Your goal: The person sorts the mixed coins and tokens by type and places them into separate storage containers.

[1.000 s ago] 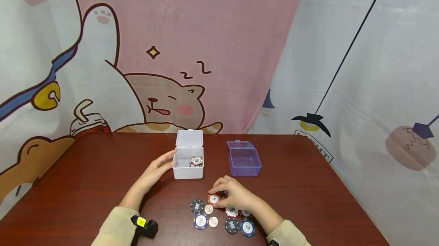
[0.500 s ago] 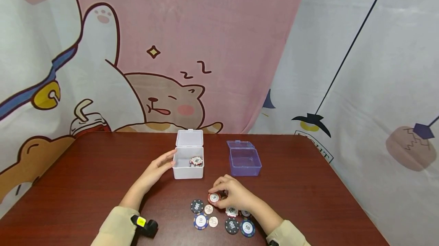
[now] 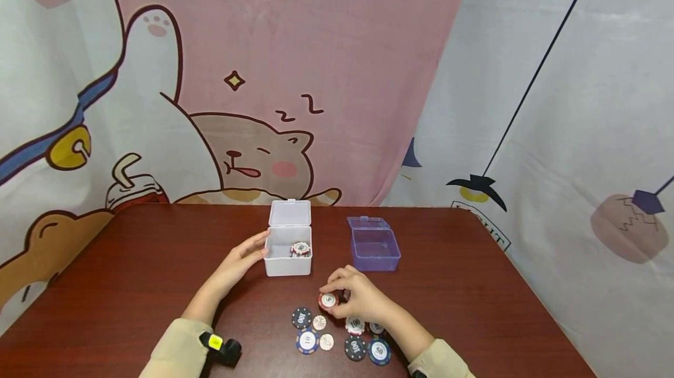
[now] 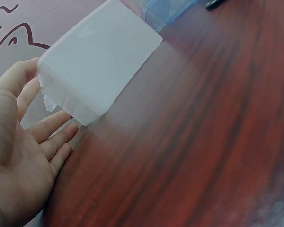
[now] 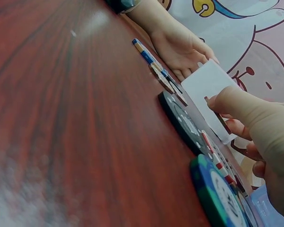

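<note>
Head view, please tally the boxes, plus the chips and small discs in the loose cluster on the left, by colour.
White box: 1
Purple box: 1
Black chip: 1
Blue chip: 1
Small pale discs: 2
Total: 6

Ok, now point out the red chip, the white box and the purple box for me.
Red chip (image 3: 329, 300): head view, on its numbered face.
White box (image 3: 288, 267): head view, on its front wall.
Purple box (image 3: 376, 264): head view, on its front wall.

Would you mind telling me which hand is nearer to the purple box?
The right hand, just on the near side of the purple box, pinching a red chip. The left hand is farther off, left of the white box.
</note>
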Motion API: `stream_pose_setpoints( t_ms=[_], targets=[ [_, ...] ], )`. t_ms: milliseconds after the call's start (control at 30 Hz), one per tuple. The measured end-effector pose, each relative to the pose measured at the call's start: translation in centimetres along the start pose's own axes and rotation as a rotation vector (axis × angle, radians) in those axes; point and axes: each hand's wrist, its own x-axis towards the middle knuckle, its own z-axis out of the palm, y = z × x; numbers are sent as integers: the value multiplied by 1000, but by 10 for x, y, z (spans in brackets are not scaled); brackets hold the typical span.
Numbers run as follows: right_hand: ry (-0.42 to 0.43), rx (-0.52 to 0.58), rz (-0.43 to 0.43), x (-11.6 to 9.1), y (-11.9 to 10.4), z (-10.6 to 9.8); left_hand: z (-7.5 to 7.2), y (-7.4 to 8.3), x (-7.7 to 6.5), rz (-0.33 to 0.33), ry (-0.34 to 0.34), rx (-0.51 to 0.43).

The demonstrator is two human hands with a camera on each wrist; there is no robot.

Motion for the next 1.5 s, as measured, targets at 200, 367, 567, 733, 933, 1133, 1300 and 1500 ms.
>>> stream_pose_setpoints(
  t_ms=[200,367,567,733,933,1133,1300,1500],
  targets=[
    [38,-1,-5,1,-2,0,0,0,-1,8,-2,-8],
    [62,6,-11,3,-3,-1,0,0,-1,6,-5,-8],
    [87,11,-3,6,-6,-4,0,0,-2,8,-8,-12],
    [102,-10,-13,10,-7,-7,0,-1,-1,7,-6,-15],
    [141,-24,-56,19,-10,-12,0,0,0,9,-2,-8],
    [172,-27,-78,34,-18,-21,0,0,2,7,0,-8],
    [190,-19,-82,46,-25,-28,-1,-1,1,7,-2,-6],
    [211,-11,-62,60,-27,-32,-1,0,0,5,-3,-5]
  ],
)
